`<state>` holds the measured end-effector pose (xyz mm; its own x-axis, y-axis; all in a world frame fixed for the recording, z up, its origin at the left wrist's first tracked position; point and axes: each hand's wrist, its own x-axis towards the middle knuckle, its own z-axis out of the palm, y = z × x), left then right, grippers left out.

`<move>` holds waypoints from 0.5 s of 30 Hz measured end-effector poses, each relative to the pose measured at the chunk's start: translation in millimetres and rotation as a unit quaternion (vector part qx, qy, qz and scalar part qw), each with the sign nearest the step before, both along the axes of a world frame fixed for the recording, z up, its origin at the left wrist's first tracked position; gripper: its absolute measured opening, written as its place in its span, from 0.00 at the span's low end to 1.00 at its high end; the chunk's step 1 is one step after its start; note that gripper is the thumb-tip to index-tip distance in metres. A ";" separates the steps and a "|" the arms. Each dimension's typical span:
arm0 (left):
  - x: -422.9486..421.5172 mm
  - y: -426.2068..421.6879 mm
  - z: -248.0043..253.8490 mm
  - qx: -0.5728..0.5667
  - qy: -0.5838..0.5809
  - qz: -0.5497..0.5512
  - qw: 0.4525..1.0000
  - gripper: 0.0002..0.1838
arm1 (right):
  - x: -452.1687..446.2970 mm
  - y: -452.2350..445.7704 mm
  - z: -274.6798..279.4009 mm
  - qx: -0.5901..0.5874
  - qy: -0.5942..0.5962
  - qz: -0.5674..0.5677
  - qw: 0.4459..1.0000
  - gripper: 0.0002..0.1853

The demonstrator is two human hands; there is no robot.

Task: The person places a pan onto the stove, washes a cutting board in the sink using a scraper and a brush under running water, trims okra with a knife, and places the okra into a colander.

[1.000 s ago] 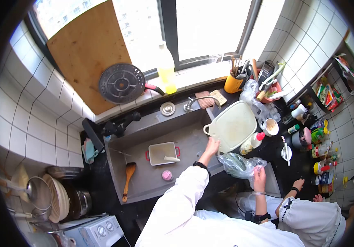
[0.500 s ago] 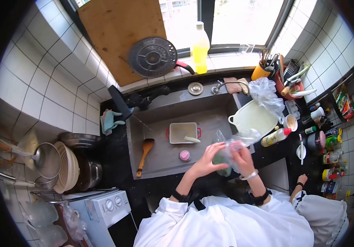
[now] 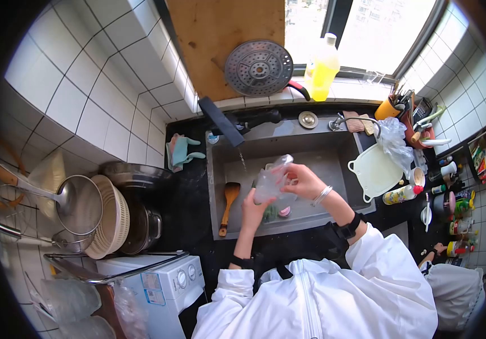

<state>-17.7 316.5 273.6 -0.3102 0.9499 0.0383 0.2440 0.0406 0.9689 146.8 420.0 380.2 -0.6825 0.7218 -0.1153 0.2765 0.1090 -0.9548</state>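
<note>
Over the sink (image 3: 333, 217) I hold a clear plastic bag (image 3: 270, 183) with something green, partly hidden, at its lower end. My right hand (image 3: 306, 183) is closed, pinching the upper right side of the bag. My left hand (image 3: 252, 208) is closed around its lower left side. A small round pink-and-white item (image 3: 284, 211) lies on the sink floor just below the bag. To the left of my left hand rests a wooden spatula (image 3: 230, 198). The bag hides most of the white dish behind it.
Water runs from the black faucet (image 3: 220, 121) at the sink's left. A white cutting board (image 3: 374, 172), a crumpled plastic bag (image 3: 394, 138) and a red-capped bottle (image 3: 402, 195) sit to the right. Another person's hand (image 3: 439, 248) rests at the far right.
My view has turned left, so the scene sits further right. My hands and the bag have moved left over the sink, and the bag now covers most of the white dish.
</note>
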 end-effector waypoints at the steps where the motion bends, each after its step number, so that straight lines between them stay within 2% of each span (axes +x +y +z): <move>1: -13.1 -0.7 1.4 -0.007 0.005 0.001 1.000 0.12 | -5.1 6.5 -16.8 0.007 0.008 -0.013 1.000 0.26; 3: -38.2 4.2 -32.5 -0.024 -0.053 0.075 0.995 0.13 | -14.9 17.4 -38.8 0.022 0.026 -0.041 0.999 0.24; 4: -49.5 7.2 -40.7 -0.017 -0.073 0.112 0.991 0.13 | -17.2 20.1 -42.0 -0.025 0.027 -0.057 0.998 0.21; 5: -58.9 8.5 -36.4 -0.011 -0.092 0.149 0.985 0.13 | -22.9 21.7 -40.0 -0.044 0.036 -0.065 0.996 0.19; 6: -67.1 5.3 -27.2 -0.064 -0.088 0.145 0.983 0.13 | -28.3 24.6 -36.8 -0.061 0.045 -0.073 0.994 0.18; 9: -76.5 11.3 -23.8 0.039 -0.020 0.200 0.979 0.13 | -44.0 42.1 -26.2 -0.098 0.048 -0.080 0.991 0.14; 11: -83.4 14.9 -30.9 0.052 -0.083 0.241 0.966 0.13 | -57.6 62.6 -34.0 -0.148 0.052 -0.090 0.983 0.15; 12: -85.5 14.9 -28.9 0.056 -0.115 0.261 0.957 0.13 | -65.6 74.9 -41.8 -0.209 0.040 -0.100 0.972 0.18; 15: -90.5 8.0 -4.1 0.031 0.060 0.309 0.949 0.13 | -95.8 97.4 -68.6 -0.283 -0.002 -0.121 0.951 0.20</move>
<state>-108.2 324.5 269.6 -0.7965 0.5835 0.1582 0.3015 0.1566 0.9405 51.1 517.4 311.6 -0.5021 0.6796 -0.5348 0.2322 -0.4898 -0.8404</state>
